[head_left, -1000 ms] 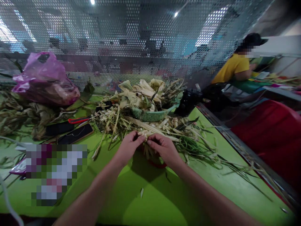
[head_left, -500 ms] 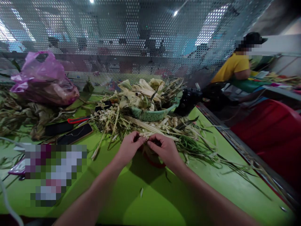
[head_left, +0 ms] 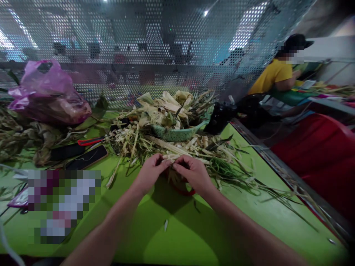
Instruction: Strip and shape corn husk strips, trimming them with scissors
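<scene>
Fibre (head_left: 171, 160) stays pinched between left hand (head_left: 149, 172) and right hand (head_left: 195, 172), I see, fingertips (head_left: 167, 162) scarcely shifted above that red rim (head_left: 183, 192), so the fine work seems unfinished.

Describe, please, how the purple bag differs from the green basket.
The purple bag is crumpled and glossy; the green basket looks firm, with small holes. The bag encloses its contents; the basket's dry husks rise above its rim. Both have dried plant pieces beside them.
</scene>
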Tool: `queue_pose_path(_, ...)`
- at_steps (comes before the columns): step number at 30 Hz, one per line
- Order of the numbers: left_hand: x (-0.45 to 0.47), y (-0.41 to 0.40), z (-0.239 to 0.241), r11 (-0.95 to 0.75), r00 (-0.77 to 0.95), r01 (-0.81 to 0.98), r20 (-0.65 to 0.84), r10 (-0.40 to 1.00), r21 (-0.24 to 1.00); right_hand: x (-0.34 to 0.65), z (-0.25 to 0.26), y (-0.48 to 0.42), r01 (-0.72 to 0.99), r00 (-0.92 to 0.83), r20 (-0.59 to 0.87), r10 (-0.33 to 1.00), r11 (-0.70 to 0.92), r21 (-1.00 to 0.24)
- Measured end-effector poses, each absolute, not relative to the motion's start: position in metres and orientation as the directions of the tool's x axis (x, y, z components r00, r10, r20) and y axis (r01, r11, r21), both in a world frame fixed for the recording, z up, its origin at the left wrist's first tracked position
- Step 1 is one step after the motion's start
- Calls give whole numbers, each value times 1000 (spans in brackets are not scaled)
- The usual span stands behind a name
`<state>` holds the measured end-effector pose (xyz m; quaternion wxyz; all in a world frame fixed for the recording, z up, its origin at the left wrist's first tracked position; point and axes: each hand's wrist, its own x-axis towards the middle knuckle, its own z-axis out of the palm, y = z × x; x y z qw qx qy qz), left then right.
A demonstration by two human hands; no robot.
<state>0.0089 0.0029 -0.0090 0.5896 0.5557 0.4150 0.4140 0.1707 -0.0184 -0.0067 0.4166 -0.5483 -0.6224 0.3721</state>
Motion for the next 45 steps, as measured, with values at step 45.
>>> queue_pose_path(45,14,-2,-4,96,311,-233,-20,950,968,176,-2,-8,42,-21,128,992,129,-991)
